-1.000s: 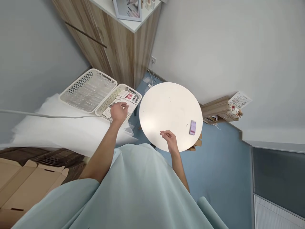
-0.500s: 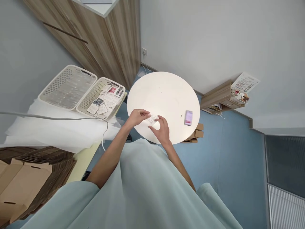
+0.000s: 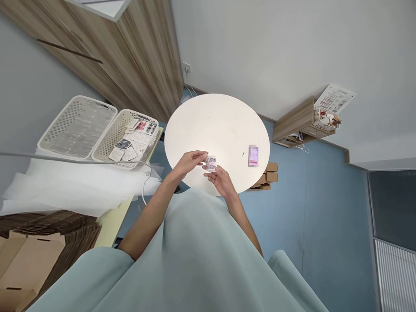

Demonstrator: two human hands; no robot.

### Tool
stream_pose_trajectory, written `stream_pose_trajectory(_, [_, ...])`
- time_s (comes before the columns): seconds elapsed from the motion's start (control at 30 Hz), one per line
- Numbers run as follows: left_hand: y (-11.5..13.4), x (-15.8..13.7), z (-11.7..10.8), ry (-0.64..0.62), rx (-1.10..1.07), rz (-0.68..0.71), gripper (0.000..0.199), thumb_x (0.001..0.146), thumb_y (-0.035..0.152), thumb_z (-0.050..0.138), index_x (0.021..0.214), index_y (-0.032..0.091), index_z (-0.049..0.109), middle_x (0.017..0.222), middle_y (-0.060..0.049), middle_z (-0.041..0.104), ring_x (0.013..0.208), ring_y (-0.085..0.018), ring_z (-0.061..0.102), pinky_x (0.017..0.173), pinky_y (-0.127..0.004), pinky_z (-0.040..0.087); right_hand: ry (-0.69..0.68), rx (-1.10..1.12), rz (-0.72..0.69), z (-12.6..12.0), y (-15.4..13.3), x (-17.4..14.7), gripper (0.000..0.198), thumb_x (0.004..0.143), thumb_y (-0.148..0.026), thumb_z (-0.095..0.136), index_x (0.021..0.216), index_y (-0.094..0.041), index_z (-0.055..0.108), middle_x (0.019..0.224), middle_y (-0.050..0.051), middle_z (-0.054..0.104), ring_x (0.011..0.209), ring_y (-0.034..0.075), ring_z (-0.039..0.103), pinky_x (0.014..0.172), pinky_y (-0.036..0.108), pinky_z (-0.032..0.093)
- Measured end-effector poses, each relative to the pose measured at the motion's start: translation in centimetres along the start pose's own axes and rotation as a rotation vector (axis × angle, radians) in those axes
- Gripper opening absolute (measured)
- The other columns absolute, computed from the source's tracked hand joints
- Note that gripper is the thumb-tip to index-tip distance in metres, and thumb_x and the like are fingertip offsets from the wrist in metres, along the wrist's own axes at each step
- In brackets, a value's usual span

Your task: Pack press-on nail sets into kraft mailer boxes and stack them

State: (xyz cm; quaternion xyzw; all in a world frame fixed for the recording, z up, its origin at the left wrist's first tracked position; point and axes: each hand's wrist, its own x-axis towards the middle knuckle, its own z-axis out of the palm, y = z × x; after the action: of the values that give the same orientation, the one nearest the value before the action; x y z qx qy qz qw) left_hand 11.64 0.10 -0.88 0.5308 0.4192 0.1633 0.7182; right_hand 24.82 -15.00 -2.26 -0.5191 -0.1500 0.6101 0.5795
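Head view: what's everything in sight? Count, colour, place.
round table: 1, white, centre
card: 1, printed white, above table
pixelated item: 1, purple, table's right side
left basket: 1, white, left
clear packs: several, transparent, left basket
right basket: 1, white, beside left basket
paper cards: several, mostly white, right basket
sheets: pile, white, nearer than baskets
cable: 1, pale, along baskets
cartons: stack, brown, lower left
small boxes: several, brown, by table's lower right
cabinet: 1, brown, upper left
shelf unit: 1, brown, right of table
printed sheet: 1, white, shelf's end
socket: 1, white, beyond table
floor: 1, blue, below table
garment: 1, pale blue, bottom
left hand: 1, bare, at card
right hand: 1, bare, holding card
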Motion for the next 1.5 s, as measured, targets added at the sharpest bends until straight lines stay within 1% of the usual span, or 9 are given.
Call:
stream_pose_trajectory(0.17, [0.6,0.1,-0.1,0.025,-0.054,0.027,0.067,0.07,0.072,0.093,0.108,0.017,0.086,0.1,-0.011,0.082,0.096,-0.026,0.073,0.092,-0.042,0.06,-0.022,0.05,0.022,0.6,0.2,0.3,0.069,0.086,-0.082,0.075,0.122,-0.023,0.075,0.133,0.013,0.082,0.105,0.027,0.082,0.084,0.036,0.066])
stream_pose_trajectory(0.4, [1.4,0.3,-1.7,0.082,0.021,0.108,0.06,0.075,0.064,0.091,0.112,0.017,0.086,0.077,-0.005,0.072,0.078,-0.02,0.066,0.08,-0.038,0.056,0.197,-0.106,-0.037,1.4,-0.1,0.8,0.052,0.08,-0.072,0.086,0.096,-0.024,0.071,0.092,0.003,0.08,0.098,0.024,0.084,0.084,0.031,0.062])
stream_pose_trajectory(0.6, [1.8,0.2,-2.7,0.083,-0.012,0.09,0.06,0.076,0.063,0.092,0.113,0.017,0.085,0.079,-0.004,0.071,0.08,-0.02,0.065,0.081,-0.037,0.055,0.261,-0.114,-0.095,2.7,-0.3,1.1,0.044,0.083,-0.065,0.086,0.091,-0.024,0.072,0.083,0.001,0.075,0.089,0.021,0.081,0.083,0.031,0.06])
stream_pose_trajectory(0.7, [1.8,0.0,-3.3,-0.024,-0.142,0.047,0.071,0.078,0.07,0.09,0.127,0.019,0.082,0.095,-0.009,0.078,0.094,-0.024,0.072,0.091,-0.039,0.058,0.239,-0.085,-0.095,3.2,-0.2,1.5,0.047,0.083,-0.068,0.085,0.092,-0.024,0.071,0.086,0.002,0.076,0.087,0.02,0.079,0.08,0.031,0.061])
stream_pose_trajectory(0.87, [1.6,-0.6,-4.1,-0.341,-0.397,0.014,0.082,0.079,0.078,0.086,0.138,0.021,0.078,0.132,-0.021,0.079,0.126,-0.036,0.073,0.106,-0.049,0.057,0.163,-0.082,-0.04,3.9,-0.5,1.7,0.052,0.084,-0.075,0.08,0.093,-0.025,0.069,0.09,0.005,0.077,0.084,0.02,0.076,0.079,0.033,0.063])
stream_pose_trajectory(1.0, [1.3,-0.8,-4.5,-0.383,-0.417,0.01,0.079,0.08,0.067,0.091,0.142,0.021,0.077,0.137,-0.022,0.078,0.128,-0.038,0.073,0.108,-0.052,0.056,0.121,-0.096,-0.024,4.5,-0.7,1.6,0.054,0.082,-0.076,0.081,0.091,-0.025,0.069,0.092,0.005,0.078,0.08,0.02,0.074,0.08,0.035,0.064])
stream_pose_trajectory(1.13, [1.2,-0.8,-4.9,-0.346,-0.405,0.005,0.084,0.076,0.064,0.096,0.145,0.021,0.076,0.137,-0.023,0.078,0.125,-0.038,0.074,0.106,-0.051,0.056,0.119,-0.149,-0.032,5.0,-0.5,1.9,0.055,0.084,-0.077,0.078,0.096,-0.025,0.072,0.097,0.007,0.08,0.086,0.022,0.077,0.082,0.036,0.063])
stream_pose_trajectory(1.27, [1.0,-0.5,-5.2,-0.188,-0.375,0.001,0.081,0.071,0.063,0.099,0.137,0.02,0.079,0.134,-0.022,0.079,0.128,-0.036,0.073,0.112,-0.051,0.053,0.274,-0.266,-0.134,5.6,-0.5,2.2,0.048,0.089,-0.067,0.078,0.109,-0.025,0.073,0.117,0.008,0.081,0.096,0.022,0.079,0.086,0.036,0.062])
stream_pose_trajectory(1.5, [0.7,-0.1,-5.4,0.056,-0.281,-0.008,0.084,0.065,0.065,0.1,0.13,0.017,0.078,0.137,-0.02,0.078,0.132,-0.034,0.069,0.115,-0.047,0.052,0.399,-0.559,-0.338,8.0,-1.2,1.2,0.035,0.089,-0.059,0.081,0.099,-0.026,0.071,0.106,0.005,0.077,0.083,0.019,0.07,0.085,0.037,0.061])
